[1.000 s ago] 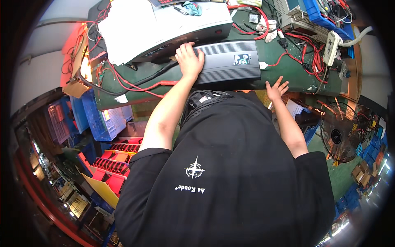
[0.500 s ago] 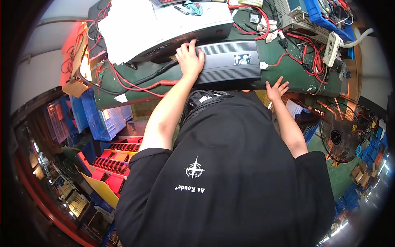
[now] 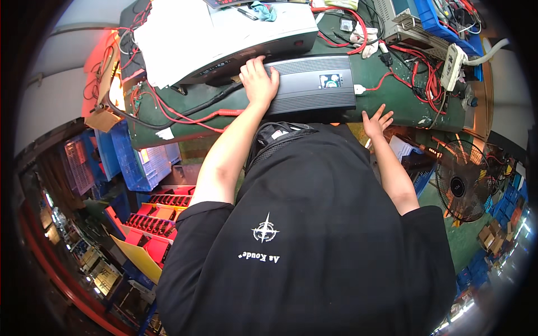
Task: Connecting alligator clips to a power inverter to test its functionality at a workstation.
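Note:
A dark grey, ribbed metal power inverter [image 3: 302, 92] lies across the green bench, with a small display panel [image 3: 330, 81] near its right end. My left hand [image 3: 259, 84] is at the inverter's left end, fingers stretched forward toward the front of a larger white-topped device [image 3: 246, 36] behind it. Whether the fingertips touch that device I cannot tell. A thick black cable and a red-sleeved lead [image 3: 228, 112] run to the inverter's left side beneath my hand. At the bench's front edge, right of the inverter, my right hand [image 3: 378, 120] is spread open and holds nothing.
A white plug [image 3: 359, 89] with a red wire joins the inverter's right end. Tangled red leads [image 3: 428, 84], a white power strip [image 3: 453, 67] and a blue bin [image 3: 443, 25] crowd the right side. White paper [image 3: 168, 45] covers the back left. A fan [image 3: 462, 182] stands beyond the bench.
My left fingertips have drawn back very slightly from the front of the white-topped device. My right hand and the inverter look unmoved.

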`<state>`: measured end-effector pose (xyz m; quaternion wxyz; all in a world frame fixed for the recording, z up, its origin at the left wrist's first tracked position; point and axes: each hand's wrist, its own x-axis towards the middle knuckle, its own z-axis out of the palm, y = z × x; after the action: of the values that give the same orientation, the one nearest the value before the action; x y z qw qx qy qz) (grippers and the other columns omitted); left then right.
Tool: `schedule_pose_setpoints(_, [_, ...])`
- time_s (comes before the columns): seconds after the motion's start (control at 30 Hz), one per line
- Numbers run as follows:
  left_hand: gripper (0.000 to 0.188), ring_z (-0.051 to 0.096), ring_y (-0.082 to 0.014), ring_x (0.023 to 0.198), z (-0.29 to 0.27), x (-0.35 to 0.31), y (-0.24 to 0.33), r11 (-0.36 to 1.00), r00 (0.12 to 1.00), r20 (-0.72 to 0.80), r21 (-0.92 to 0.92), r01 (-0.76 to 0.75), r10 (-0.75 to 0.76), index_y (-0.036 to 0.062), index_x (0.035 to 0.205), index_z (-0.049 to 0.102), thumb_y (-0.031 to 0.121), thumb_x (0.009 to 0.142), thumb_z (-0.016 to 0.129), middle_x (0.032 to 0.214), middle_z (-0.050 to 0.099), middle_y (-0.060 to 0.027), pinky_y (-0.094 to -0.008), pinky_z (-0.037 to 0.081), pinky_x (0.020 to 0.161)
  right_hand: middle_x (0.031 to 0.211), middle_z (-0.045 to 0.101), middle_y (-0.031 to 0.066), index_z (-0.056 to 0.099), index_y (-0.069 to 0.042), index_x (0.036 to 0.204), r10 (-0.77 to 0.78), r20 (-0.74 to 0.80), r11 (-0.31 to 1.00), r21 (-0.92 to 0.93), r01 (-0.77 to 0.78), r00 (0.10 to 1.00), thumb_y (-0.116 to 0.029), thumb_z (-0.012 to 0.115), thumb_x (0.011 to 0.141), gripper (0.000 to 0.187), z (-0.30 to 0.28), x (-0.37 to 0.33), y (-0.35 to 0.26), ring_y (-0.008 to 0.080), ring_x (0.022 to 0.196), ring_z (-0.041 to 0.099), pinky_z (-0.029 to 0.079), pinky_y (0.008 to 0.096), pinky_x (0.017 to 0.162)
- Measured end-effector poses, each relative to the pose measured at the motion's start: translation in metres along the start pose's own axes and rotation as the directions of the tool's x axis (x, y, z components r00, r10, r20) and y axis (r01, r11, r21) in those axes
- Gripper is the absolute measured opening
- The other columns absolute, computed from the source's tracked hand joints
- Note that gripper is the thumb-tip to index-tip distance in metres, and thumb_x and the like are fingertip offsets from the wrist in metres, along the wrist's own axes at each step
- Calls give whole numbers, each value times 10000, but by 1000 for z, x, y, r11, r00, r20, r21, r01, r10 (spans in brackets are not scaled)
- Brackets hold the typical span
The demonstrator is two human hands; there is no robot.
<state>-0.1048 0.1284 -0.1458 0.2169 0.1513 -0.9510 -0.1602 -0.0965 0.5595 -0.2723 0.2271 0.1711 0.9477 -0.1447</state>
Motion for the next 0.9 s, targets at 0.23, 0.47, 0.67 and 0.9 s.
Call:
schedule_pose_setpoints(0.23, [443, 553, -376, 1130, 0, -1, -1, 1000, 1000, -5, 2, 3, -3, 61, 1269, 635, 262, 877, 687, 1182, 621, -159, -500, 440, 994, 1713, -223, 318, -112, -205, 1706, 1, 11, 1000, 8, -1, 1000, -708, 580, 950, 1143, -1, -2, -2, 586, 1568, -134, 27, 620, 1285])
schedule_pose_setpoints(0.47, [464, 555, -372, 1125, 0, 1, 1, 1000, 1000, -12, 9, -7, 7, 64, 1292, 633, 261, 875, 685, 1178, 621, -157, -499, 446, 982, 1711, -231, 318, -117, -205, 1705, -2, 10, 1000, 19, 2, 1000, -702, 579, 955, 1138, -3, -3, -2, 587, 1567, -140, 28, 619, 1285])
schedule_pose_setpoints(0.67, [443, 555, -364, 1110, -1, 0, 2, 1000, 1000, 11, 30, -4, 4, 110, 1300, 660, 252, 881, 680, 1164, 616, -149, -500, 451, 972, 1707, -223, 331, -111, -188, 1705, -2, 46, 1000, 29, 0, 999, -696, 575, 961, 1132, -7, -6, -4, 596, 1561, -145, 23, 625, 1282])
schedule_pose_setpoints(0.9, [414, 552, -358, 1100, 1, 1, 5, 999, 1000, 9, 23, -24, 24, 146, 1288, 697, 244, 886, 686, 1160, 613, -134, -497, 451, 975, 1696, -186, 373, -80, -172, 1708, -92, -4, 996, 4, 92, 996, -671, 588, 967, 1116, -14, -12, 5, 628, 1548, -98, 47, 641, 1273])
